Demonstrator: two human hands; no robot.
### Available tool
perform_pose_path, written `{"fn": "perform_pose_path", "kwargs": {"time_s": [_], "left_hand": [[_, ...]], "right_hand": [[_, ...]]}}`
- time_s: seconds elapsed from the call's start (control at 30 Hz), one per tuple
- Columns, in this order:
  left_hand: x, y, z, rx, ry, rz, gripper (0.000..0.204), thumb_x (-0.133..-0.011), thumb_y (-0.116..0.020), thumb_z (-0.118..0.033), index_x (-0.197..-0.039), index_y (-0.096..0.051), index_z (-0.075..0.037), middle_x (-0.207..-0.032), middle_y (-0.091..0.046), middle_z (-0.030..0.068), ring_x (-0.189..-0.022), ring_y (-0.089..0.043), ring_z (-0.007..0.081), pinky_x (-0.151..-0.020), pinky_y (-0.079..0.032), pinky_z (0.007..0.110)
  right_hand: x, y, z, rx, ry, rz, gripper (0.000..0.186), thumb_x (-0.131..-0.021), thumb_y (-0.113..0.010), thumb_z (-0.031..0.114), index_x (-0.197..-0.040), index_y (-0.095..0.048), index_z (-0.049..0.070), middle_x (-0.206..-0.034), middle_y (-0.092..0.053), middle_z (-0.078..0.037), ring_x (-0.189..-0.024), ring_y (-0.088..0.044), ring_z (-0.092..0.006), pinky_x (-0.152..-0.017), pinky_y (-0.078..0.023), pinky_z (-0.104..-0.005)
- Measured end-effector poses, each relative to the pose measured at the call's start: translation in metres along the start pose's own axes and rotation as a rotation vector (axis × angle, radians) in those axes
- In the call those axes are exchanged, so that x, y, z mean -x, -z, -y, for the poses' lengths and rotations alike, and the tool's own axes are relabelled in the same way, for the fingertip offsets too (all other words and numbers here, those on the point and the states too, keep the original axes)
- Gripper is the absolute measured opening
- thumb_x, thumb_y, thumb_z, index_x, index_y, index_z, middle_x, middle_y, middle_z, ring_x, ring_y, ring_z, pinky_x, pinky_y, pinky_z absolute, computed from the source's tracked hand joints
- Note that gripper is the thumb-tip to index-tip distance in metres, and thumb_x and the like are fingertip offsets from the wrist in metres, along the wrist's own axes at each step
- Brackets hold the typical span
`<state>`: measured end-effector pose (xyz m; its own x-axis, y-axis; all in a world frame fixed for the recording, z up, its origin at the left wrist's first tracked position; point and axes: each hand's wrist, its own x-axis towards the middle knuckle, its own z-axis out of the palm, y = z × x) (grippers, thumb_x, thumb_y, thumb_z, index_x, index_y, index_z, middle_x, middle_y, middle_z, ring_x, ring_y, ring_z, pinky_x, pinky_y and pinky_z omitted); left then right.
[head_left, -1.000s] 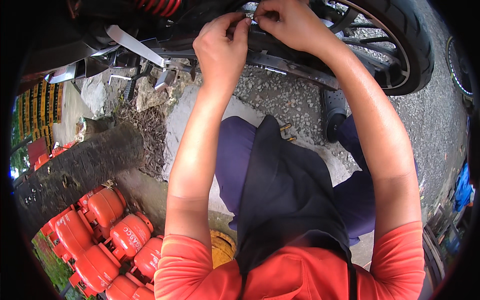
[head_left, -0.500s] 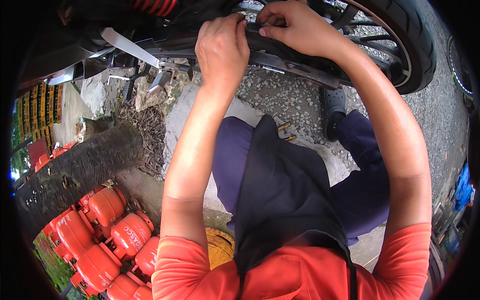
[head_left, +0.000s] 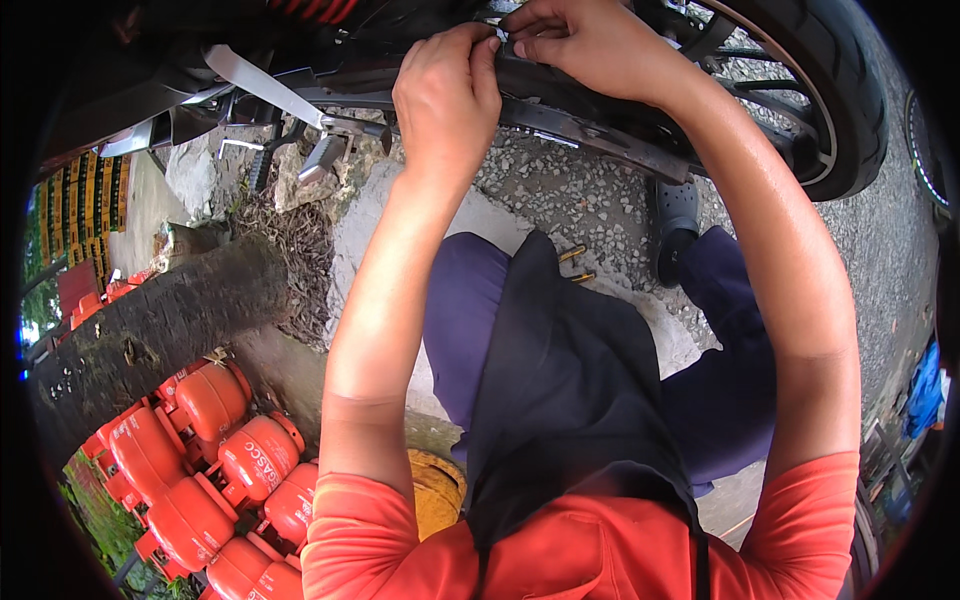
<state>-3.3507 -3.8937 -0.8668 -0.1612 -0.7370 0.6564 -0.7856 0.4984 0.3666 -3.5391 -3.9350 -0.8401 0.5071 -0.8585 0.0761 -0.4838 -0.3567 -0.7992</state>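
Both hands at top centre, left hand [head_left: 445, 95] and right hand [head_left: 580, 40], pinched fingertips together on the motorcycle's dark chain guard [head_left: 590, 130], probably steadying a small fastener.

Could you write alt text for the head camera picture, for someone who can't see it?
Seen from above, a person's left hand and right hand meet on a dark part of a motorcycle beside its rear wheel, forearms reaching up from orange sleeves. A dark apron covers the lap; orange gas cylinders and a tree trunk lie at the lower left.
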Motion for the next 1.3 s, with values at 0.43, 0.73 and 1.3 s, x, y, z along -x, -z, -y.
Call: {"fn": "perform_pose_path", "kwargs": {"time_s": [0.43,0.73,1.3], "left_hand": [[0.002,-0.007,0.003,0.066,-0.004,-0.052,0.010,-0.090,-0.068,-0.009,-0.095,-0.072,-0.001,-0.089,-0.072,0.0151,-0.083,-0.069,0.0324,-0.074,-0.053,0.038],[0.002,-0.011,0.000,0.077,0.004,-0.067,0.009,-0.090,-0.068,-0.008,-0.094,-0.072,-0.001,-0.089,-0.072,0.0149,-0.082,-0.070,0.0320,-0.073,-0.054,0.038],[-0.001,-0.006,0.004,0.006,-0.050,-0.016,0.008,-0.088,-0.068,-0.007,-0.094,-0.073,-0.003,-0.084,-0.069,0.0130,-0.080,-0.065,0.0325,-0.073,-0.051,0.041]], "right_hand": [[0.012,-0.011,0.007,-0.117,-0.051,-0.109,0.018,-0.088,-0.067,0.006,-0.101,-0.068,-0.007,-0.091,-0.072,-0.023,-0.086,-0.071,-0.0303,-0.079,-0.054,-0.0376],[0.016,-0.037,-0.007,0.151,0.154,-0.331,0.018,-0.091,-0.062,0.013,-0.103,-0.071,0.005,-0.086,-0.070,-0.020,-0.088,-0.068,-0.0395,-0.078,-0.052,-0.0475],[-0.006,-0.002,-0.012,-0.112,-0.110,0.040,0.020,-0.094,-0.061,0.016,-0.104,-0.071,0.001,-0.093,-0.073,-0.013,-0.088,-0.068,-0.0233,-0.084,-0.051,-0.0358]]}}
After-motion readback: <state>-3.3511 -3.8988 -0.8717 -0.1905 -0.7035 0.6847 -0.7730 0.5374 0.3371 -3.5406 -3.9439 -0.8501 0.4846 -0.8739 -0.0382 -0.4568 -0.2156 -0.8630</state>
